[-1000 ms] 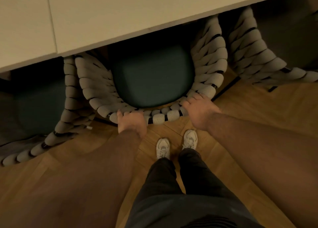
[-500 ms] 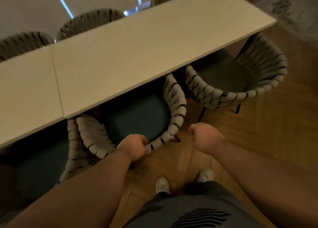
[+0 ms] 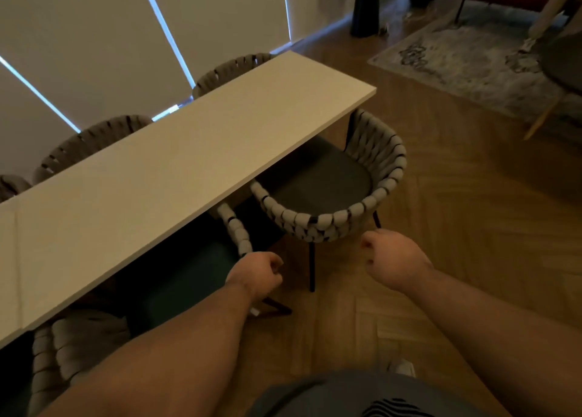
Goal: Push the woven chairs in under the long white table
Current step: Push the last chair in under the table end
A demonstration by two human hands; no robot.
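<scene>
The long white table (image 3: pixel 189 152) runs from lower left to upper right. Under its near edge sits a woven chair with a teal seat (image 3: pixel 189 278), its rope rim (image 3: pixel 236 227) ending at my left hand (image 3: pixel 255 275). That hand is curled in a fist in front of the rim, with nothing seen in its grasp. To the right, at the table's end, another woven chair (image 3: pixel 330 221) stands about half out from under the top. My right hand (image 3: pixel 390 262) hangs curled and empty just below that chair's back, apart from it.
A third woven chair (image 3: pixel 63 347) is under the table at lower left. More woven chairs (image 3: pixel 94 139) line the far side by the blinds. A grey rug (image 3: pixel 472 63), a dark pedestal (image 3: pixel 365 10) and a round dark table (image 3: pixel 567 60) lie at upper right on the wood floor.
My view has lifted and swung right. Both hands have left the teal-seated chair's back and curled into fists, moving right toward the end chair.
</scene>
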